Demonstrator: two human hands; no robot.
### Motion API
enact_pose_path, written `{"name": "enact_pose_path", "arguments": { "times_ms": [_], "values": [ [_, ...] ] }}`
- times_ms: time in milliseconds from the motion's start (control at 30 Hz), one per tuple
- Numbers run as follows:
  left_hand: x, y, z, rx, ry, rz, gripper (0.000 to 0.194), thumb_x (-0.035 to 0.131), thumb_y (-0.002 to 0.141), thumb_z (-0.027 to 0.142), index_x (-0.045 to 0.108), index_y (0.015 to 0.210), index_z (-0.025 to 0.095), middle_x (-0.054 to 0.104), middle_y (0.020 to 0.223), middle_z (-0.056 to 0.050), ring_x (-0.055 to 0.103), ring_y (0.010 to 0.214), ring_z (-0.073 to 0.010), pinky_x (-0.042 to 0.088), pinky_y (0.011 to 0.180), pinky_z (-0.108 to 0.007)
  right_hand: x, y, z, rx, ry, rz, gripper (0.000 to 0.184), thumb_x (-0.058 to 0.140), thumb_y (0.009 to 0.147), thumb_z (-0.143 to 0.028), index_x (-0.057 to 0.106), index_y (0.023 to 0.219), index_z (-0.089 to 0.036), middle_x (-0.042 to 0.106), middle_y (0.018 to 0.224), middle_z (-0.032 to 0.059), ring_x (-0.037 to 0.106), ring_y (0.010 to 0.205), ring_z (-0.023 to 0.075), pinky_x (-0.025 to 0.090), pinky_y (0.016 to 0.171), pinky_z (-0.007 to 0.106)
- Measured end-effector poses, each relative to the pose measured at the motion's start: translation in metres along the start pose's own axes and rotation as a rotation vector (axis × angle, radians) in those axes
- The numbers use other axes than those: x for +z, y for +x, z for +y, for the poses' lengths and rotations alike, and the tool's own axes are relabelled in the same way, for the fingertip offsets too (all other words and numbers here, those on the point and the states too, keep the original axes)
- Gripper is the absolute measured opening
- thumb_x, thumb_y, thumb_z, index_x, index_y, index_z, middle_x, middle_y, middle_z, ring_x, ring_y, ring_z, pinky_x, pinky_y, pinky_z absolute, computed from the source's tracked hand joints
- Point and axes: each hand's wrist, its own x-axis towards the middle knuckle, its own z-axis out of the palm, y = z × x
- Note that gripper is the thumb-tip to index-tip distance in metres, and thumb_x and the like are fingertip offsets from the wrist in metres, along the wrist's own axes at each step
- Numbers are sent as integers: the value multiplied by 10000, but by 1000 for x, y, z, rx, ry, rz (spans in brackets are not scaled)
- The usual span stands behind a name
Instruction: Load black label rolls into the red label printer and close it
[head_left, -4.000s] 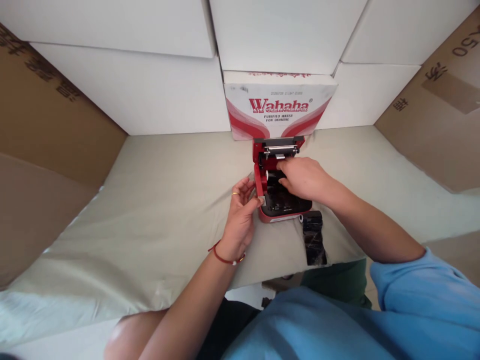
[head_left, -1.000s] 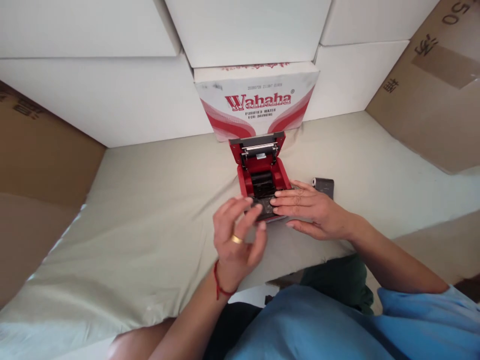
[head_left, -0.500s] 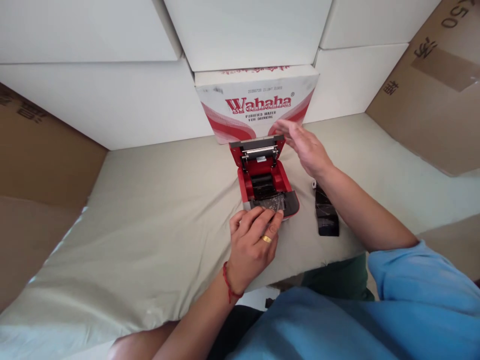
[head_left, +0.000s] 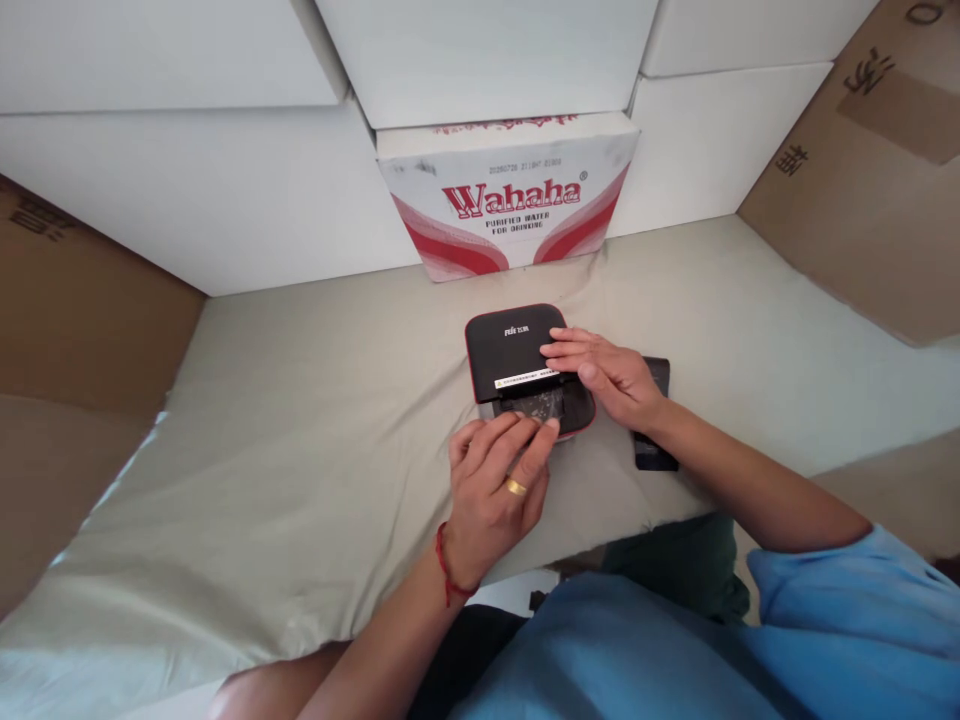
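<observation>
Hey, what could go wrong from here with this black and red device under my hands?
The shiny film in front of the lid looks crinkled, so it might catch or tear. Your left hand has fingertips at its near edge and could tug it crooked. Your right hand rests on the lid and overlaps the black strip in view, so sliding sideways might knock that strip.

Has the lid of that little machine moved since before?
Yes. The lid has swung down, away from the Wahaha box behind it, and now lies over the red-and-black machine.
</observation>
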Motion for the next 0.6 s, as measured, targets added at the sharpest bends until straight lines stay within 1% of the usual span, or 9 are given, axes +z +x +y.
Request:
{"name": "enact_pose_path", "arguments": {
  "times_ms": [67,133,200,267,333,400,467,533,600],
  "values": [
    [-4,2,-5,-23,-32,63,786,744,993,132,530,1706,386,817,1391,-81,750,1302,-289,479,1186,-453,6,-5,5,-54,15,38,479,476,1190,-551,874,1262,-294,874,1367,90,730,1470,261,522,1311,569],
    [-9,5,-14,-123,-70,107,743,718,1032,184,518,1721,378,738,1562,-93,680,1456,-302,465,1264,-470,10,-8,7,-97,33,60,437,484,1198,-487,863,1285,-286,872,1369,93,729,1469,253,536,1301,559],
    [-14,8,-23,-277,-125,71,601,600,1115,223,563,1692,388,673,1670,-67,605,1572,-285,396,1351,-485,11,-8,7,-114,33,61,434,478,1201,-472,857,1298,-284,868,1380,93,725,1475,254,538,1301,561],
    [-19,10,-32,-368,-175,-5,508,497,1170,257,633,1636,405,690,1665,-28,606,1585,-259,304,1415,-500,11,-10,7,-101,20,43,453,465,1201,-492,853,1308,-284,860,1403,92,715,1490,260,533,1305,568],
    [-23,12,-38,-370,-182,-46,474,469,1183,287,687,1585,412,732,1618,-4,617,1586,-256,202,1458,-521,10,-11,7,-91,4,27,455,459,1203,-492,851,1313,-287,855,1417,86,710,1496,258,520,1314,567],
    [-26,13,-41,-333,-144,-48,460,476,1180,295,718,1554,410,762,1579,8,578,1630,-264,102,1478,-537,10,-13,8,-108,-8,32,425,467,1207,-443,846,1317,-285,855,1418,83,714,1492,250,504,1324,555],
    [-28,14,-41,-305,-101,-50,456,479,1177,284,737,1532,408,782,1552,15,528,1673,-260,32,1483,-542,11,-14,8,-138,-16,50,395,474,1208,-379,839,1320,-279,859,1406,83,720,1482,240,498,1323,536],
    [-28,14,-41,-297,-82,-49,448,489,1175,276,746,1518,405,796,1530,14,531,1670,-255,12,1483,-553,11,-14,8,-160,-28,59,377,481,1204,-340,829,1327,-263,861,1396,93,726,1468,239,505,1310,525],
    [-26,14,-41,-320,-100,-32,428,508,1174,276,764,1491,405,805,1514,12,579,1627,-255,30,1485,-571,12,-15,5,-185,-60,51,381,485,1200,-358,813,1358,-246,851,1413,110,720,1466,257,518,1290,541]
  ]
}}
